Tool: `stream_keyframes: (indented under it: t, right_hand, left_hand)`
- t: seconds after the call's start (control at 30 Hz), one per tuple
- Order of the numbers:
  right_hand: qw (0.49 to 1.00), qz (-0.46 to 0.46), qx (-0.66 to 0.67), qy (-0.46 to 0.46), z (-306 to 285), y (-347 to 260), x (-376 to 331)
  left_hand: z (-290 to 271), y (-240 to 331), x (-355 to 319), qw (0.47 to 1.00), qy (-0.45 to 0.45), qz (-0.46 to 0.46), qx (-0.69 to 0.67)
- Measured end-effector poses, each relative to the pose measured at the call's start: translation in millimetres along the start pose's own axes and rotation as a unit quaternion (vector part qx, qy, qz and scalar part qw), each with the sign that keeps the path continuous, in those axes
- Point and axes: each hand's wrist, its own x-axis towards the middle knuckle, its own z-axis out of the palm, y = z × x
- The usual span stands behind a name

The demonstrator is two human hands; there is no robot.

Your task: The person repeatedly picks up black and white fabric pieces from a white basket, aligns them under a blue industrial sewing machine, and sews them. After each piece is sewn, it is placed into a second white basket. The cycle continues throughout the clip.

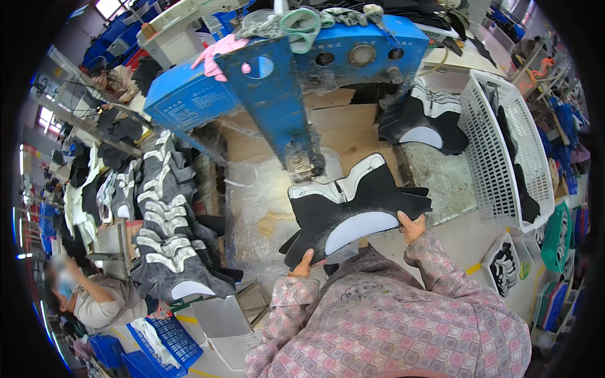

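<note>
Head: left hand (pixel 302 264) lower; right hand (pixel 413 228) higher; both pinch panel (pixel 353 209).

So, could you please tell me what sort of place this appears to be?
It looks like a footwear workshop, judging by the black shoe upper being held, the stacked grey-and-white uppers at left and the blue industrial machine ahead.

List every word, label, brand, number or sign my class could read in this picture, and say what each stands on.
None can be quoted clearly.
Blue metal machine frame, left panel: lines of white characters, too small to read.
Same frame, panel with round holes: white characters, too blurred to read.
Black cut piece with white trim: no lettering visible.
Pink-and-grey patterned smock: dark motif; cannot tell whether it includes letters.
</note>
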Motion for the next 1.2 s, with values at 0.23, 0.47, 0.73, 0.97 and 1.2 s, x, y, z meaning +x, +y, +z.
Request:
stream_keyframes:
  t: [0.23,0.47,0.73,0.97,1.2]
  right_hand:
    - [0.994,0.004,0.014,0.108,-0.7,-7.2,1.8]
    - [0.992,-0.003,-0.076,-0.102,21.4,-13.7,19.4]
    - [0.987,-0.020,-0.008,-0.157,46.9,23.9,38.9]
    - [0.978,0.122,0.092,-0.142,70.2,40.9,13.1]
    - [0.961,0.187,0.126,-0.159,88.7,31.3,-26.8]
  left_hand:
    - [-4.3,-6.9,14.0,0.997,-0.066,0.032,0.024]
    - [-20.2,10.1,2.6,0.999,-0.006,0.043,-0.003]
    - [-35.2,35.2,-16.6,0.982,0.102,0.155,0.022]
    - [-59.3,68.7,-41.3,0.902,0.167,0.311,0.248]
    - [-65.4,92.0,-74.2,0.953,0.197,0.213,0.084]
